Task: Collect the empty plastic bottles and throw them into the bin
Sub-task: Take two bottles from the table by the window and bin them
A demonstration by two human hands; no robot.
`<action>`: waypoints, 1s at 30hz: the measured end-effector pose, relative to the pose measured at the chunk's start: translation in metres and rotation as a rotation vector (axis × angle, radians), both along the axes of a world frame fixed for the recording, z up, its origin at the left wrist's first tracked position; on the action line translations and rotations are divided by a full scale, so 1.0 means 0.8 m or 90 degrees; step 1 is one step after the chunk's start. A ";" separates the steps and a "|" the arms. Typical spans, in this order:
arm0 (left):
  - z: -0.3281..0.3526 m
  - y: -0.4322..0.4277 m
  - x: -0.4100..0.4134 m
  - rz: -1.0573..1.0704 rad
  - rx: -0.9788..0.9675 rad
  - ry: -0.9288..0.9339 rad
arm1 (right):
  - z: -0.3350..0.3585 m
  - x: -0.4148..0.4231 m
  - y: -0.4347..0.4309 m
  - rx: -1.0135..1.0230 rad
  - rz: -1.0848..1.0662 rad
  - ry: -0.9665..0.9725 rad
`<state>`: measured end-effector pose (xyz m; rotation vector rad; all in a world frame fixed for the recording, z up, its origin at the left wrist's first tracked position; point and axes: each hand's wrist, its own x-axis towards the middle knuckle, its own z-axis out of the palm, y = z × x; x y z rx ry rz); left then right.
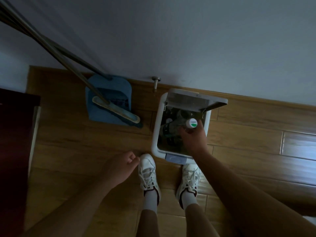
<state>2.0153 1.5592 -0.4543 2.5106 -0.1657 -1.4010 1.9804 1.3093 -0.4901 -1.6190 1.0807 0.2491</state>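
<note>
Dim light, view straight down. The person stands at a white pedal bin (156, 127) set against the wall, its lid (193, 98) tipped up and back. The right hand (193, 135) reaches over the opening, fingers curled round a clear plastic bottle (181, 126) near its neck. The bottle lies tilted across the mouth of the bin, its white-and-green cap (191, 123) toward the right rim and its body pointing down to the left. Dim shapes below it may be other bottles; too dark to be sure. The left hand (123, 164) hangs idle above the floor (77, 151) beside the left shoe (148, 173), fingers loosely curled and holding nothing. The toe of the right shoe (189, 180) sits just at the grey-blue pedal (175, 158); whether it presses cannot be told. A blue dustpan (109, 100) with a broom (116, 110) leans to the left of the bin. Likely step: letting go of the bottle into the bin. Risks, as judged: the bottle lies crosswise, so if released flat it could bridge the rim or bounce off whatever is inside and roll out onto the floor. If the foot eases off the pedal, the lid may drop onto the wrist or the bottle. A full bin could also stop the lid from closing.
</note>
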 end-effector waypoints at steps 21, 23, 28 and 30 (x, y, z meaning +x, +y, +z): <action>0.004 -0.001 0.017 0.124 -0.012 -0.014 | -0.023 0.011 -0.009 -0.135 0.102 -0.042; 0.005 -0.003 0.020 0.138 -0.018 -0.020 | -0.013 0.008 -0.008 -0.172 0.150 -0.085; 0.005 -0.008 0.018 0.128 -0.038 -0.038 | -0.010 0.019 -0.010 -0.258 0.365 -0.121; 0.005 -0.008 0.015 0.117 -0.036 -0.043 | -0.013 0.022 -0.011 -0.276 0.388 -0.124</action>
